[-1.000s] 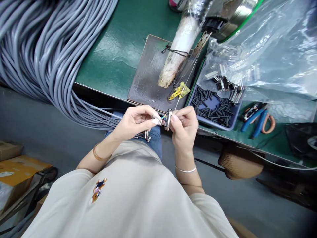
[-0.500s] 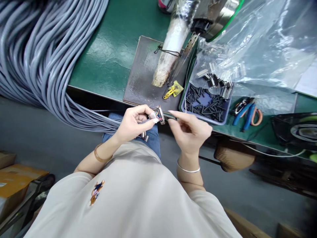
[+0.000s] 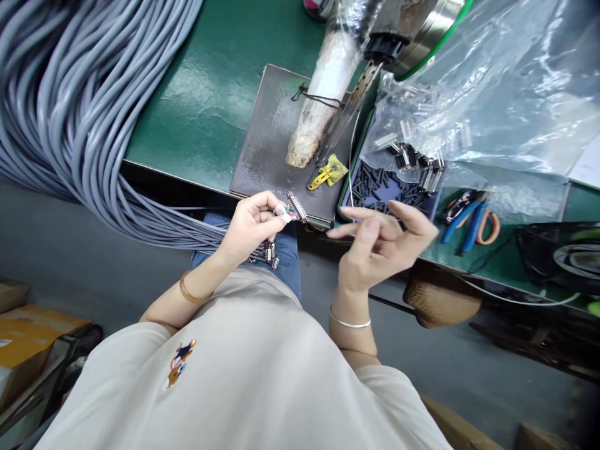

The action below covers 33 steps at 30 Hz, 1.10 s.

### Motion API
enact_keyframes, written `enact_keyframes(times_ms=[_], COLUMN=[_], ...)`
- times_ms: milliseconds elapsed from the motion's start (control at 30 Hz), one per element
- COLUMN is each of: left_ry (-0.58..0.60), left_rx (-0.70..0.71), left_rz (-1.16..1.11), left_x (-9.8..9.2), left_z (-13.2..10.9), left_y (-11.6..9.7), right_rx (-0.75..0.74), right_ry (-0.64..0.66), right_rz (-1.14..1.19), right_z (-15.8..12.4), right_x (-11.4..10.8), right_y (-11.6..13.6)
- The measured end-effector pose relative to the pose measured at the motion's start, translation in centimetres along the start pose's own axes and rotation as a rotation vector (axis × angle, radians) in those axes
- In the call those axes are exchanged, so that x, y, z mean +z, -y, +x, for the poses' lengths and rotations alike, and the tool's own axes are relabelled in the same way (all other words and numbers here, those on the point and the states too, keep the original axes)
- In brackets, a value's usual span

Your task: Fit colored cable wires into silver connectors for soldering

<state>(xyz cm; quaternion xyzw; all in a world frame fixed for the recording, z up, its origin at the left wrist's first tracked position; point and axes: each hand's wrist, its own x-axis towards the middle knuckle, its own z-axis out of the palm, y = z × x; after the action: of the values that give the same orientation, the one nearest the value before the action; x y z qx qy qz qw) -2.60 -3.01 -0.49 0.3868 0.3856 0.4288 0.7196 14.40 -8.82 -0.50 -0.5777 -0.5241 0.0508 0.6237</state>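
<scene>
My left hand (image 3: 257, 225) pinches the coloured wires behind a metal multi-pin connector (image 3: 297, 207), just off the bench's front edge. The connector is tilted, and its wires are partly hidden by the fingertips. To its right, my right hand (image 3: 382, 247) hangs in the air with fingers spread and nothing visible in them. Below and behind that hand sits a purple tray (image 3: 392, 190) of small black tubes (image 3: 370, 184). Several more wired connectors (image 3: 270, 253) rest on my lap below the left hand.
A thick bundle of grey cables (image 3: 84, 94) covers the bench's left side. A dark board (image 3: 262, 144) bears a wrapped white rod (image 3: 312, 115) and a yellow clip (image 3: 321, 177). On the right are a clear plastic bag (image 3: 497, 94), pliers (image 3: 473, 222) and a solder wire spool (image 3: 434, 34).
My right hand has opened from a near pinch and moved right, away from the connector. The connector has shifted slightly left and turned in my left hand.
</scene>
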Motion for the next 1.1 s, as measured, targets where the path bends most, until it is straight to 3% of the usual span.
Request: enact_keyframes(times_ms=[133,200,300,367,467,533,700,833,933,1033,1100], left_ry=[0.002,0.018,0.119,0.234,0.346,0.308,0.18,0.18,0.2,0.177,0.184], left_rx=[0.007,0.017,0.043,0.061,0.088,0.104,0.074,0.028,0.021,0.141,0.271], left_rz=[0.028,0.067,0.188,0.282,0.351,0.327,0.275,0.235,0.163,0.25,0.396], left_x=[0.1,0.0,-0.1,-0.2,-0.4,-0.6,-1.1,-1.2,-1.2,-1.1,-1.0], left_z=[0.4,0.5,0.2,-0.1,-0.4,-0.5,-0.5,-0.3,-0.4,-0.8,-1.2], left_y=[0.3,0.3,0.2,0.0,-0.3,-0.3,0.0,-0.2,-0.6,-0.8,-0.8], right_rx=[-0.117,-0.125,0.066,0.202,0.222,0.072,-0.532,-0.632,-0.469,-0.099,0.106], right_ry=[0.223,0.266,0.3,0.419,0.545,0.501,0.51,0.457,0.47,0.372,0.416], right_rz=[-0.084,-0.094,-0.049,0.008,0.06,0.032,-0.123,-0.194,-0.069,0.04,0.022], right_z=[-0.8,-0.8,0.0,0.9,1.9,2.0,1.1,0.5,0.4,0.8,1.6], right_x=[0.4,0.5,0.4,0.3,0.0,-0.2,-0.1,-0.1,-0.5,-0.9,-1.1], right_y=[-0.5,-0.7,-0.6,-0.4,0.0,0.1,-0.5,-0.7,-0.4,0.0,0.4])
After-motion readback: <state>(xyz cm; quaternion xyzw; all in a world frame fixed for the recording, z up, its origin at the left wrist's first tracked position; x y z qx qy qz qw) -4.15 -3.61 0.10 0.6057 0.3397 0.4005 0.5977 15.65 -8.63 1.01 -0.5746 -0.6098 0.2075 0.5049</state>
